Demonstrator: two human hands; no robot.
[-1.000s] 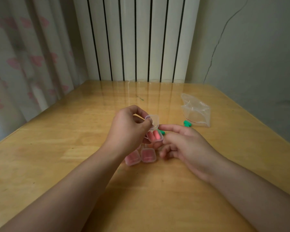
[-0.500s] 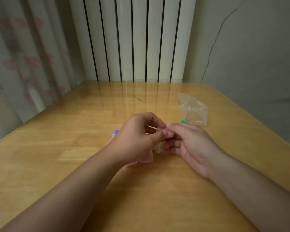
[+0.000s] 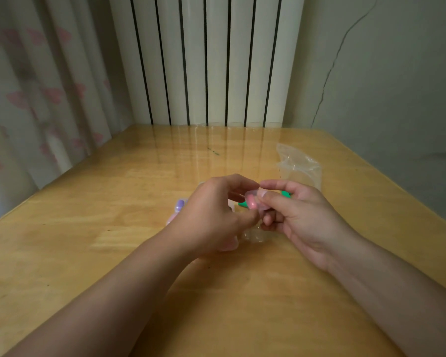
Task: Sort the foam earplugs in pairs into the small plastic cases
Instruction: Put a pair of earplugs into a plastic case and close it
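Both hands, left and right, pinch one case holding pink earplugs, seemingly pressing it closed; next, set it on the tabletop and fetch another pair.

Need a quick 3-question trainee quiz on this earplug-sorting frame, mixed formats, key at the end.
1. True or false: both hands grip one small case above the table.
2. What colour are the earplugs inside that case?
A pink
B yellow
C black
3. The clear plastic bag lies beyond which hand?

Key:
1. True: the left hand and the right hand pinch it together.
2. A
3. The right hand; green earplugs peek out between them.
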